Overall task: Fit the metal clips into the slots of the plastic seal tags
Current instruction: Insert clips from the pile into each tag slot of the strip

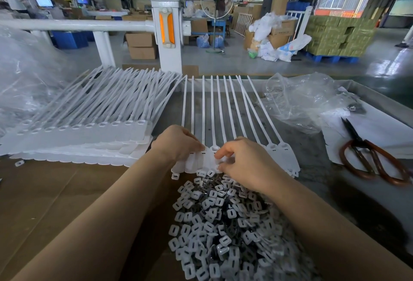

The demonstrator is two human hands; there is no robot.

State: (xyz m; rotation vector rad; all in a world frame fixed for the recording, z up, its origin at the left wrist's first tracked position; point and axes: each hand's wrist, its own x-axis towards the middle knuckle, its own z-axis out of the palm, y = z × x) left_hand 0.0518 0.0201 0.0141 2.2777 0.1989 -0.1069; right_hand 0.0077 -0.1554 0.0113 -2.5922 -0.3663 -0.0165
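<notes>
A strip of joined white plastic seal tags (288, 157) lies flat in front of me, its long tails (220, 106) pointing away. My left hand (176, 141) holds the strip's left end, fingers curled onto the tag heads. With thumb and forefinger, my right hand (243, 164) pinches a small clip against a tag head near the strip's middle. A heap of small clips (223, 220), white with dark metal showing, lies just below the strip between my forearms.
Stacked strips of white seal tags (89, 133) lie at the left. Crumpled clear plastic bags lie at the far left (24, 75) and right (299, 99). Scissors with brown handles (368, 157) rest on white paper at the right. A white railing post (166, 28) stands behind the table.
</notes>
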